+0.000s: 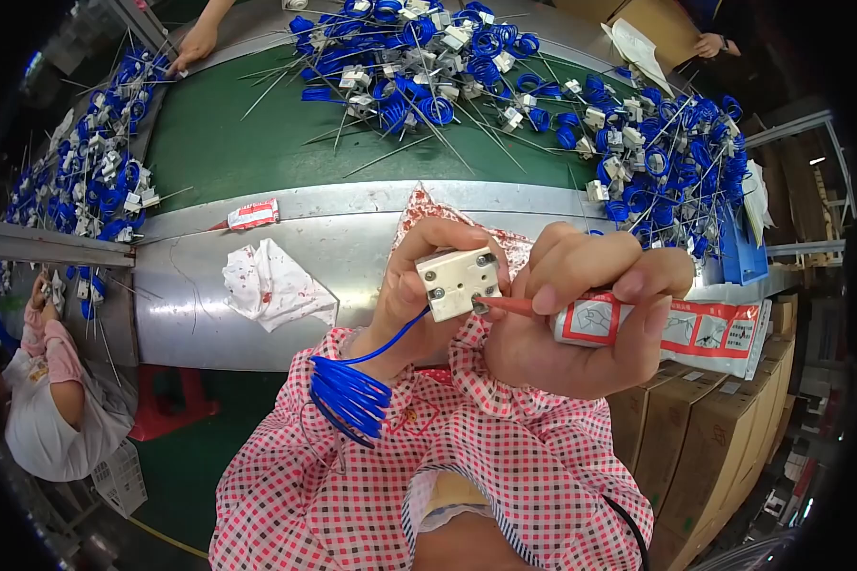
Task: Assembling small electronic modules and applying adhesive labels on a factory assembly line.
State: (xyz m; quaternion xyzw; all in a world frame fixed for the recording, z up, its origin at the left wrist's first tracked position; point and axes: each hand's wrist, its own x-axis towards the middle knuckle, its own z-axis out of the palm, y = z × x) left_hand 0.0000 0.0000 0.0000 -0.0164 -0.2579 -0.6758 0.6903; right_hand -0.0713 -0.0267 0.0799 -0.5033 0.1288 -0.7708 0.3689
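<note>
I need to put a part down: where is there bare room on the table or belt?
The metal table is bare between the white cloth and the left hand. The green belt is bare between the left coils and the far coils' rods. Crowded: both those piles, and the right coils.

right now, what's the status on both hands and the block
Left hand gripping white block; right hand holding tube, red nozzle at block's lower right corner; blue coil hangs aside, nothing visibly blocking.
</note>
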